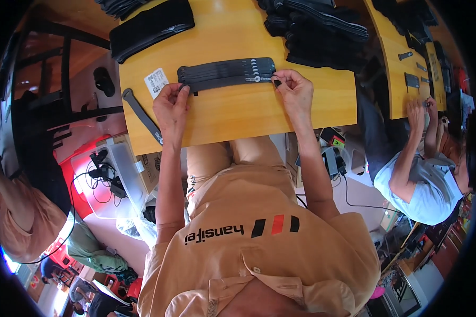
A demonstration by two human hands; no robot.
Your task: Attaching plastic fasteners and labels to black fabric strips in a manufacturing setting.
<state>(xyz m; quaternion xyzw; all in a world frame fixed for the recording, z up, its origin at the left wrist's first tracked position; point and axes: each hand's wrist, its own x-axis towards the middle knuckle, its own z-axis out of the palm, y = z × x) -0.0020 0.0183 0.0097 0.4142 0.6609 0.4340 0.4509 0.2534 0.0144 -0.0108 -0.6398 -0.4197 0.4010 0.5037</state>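
Note:
Several long black straps [226,71] lie side by side in a row on the yellow wooden table [232,113]. My left hand [170,104] pinches the left end of the nearest strap. My right hand [293,91] pinches its right end, close to a light printed patch. The strap is stretched flat between both hands.
A single dark strap [142,114] lies at the table's left edge beside a white label card [156,82]. Piles of black straps [322,29] and a black pouch [150,26] sit at the back. A person in a light blue shirt [420,185] works at the table to the right; another person [21,211] is at the left.

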